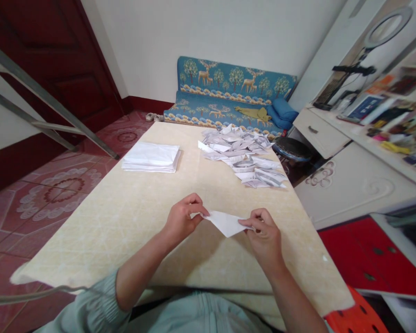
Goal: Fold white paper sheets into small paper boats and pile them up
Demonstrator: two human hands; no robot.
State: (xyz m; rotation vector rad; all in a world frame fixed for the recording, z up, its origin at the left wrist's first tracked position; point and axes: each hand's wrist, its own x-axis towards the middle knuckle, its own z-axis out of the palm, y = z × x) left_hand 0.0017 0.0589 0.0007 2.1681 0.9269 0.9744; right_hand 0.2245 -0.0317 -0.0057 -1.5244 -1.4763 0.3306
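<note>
A folded piece of white paper (227, 224), pointed at the bottom, is held just above the table by both hands. My left hand (187, 216) pinches its left corner between thumb and fingers. At its right end, my right hand (263, 231) grips the paper the same way. Beyond my left hand lies a flat stack of white paper sheets (151, 157). Farther back on the right is a loose heap of folded paper pieces (237, 145), some with grey print.
The table has a cream patterned cloth (100, 222). Behind it stands a blue sofa (235, 92) with a deer pattern. A metal ladder (52, 101) leans at the left. On the right are a black round stool (293, 149), a white cabinet (364, 185) and an orange plastic seat (358, 314).
</note>
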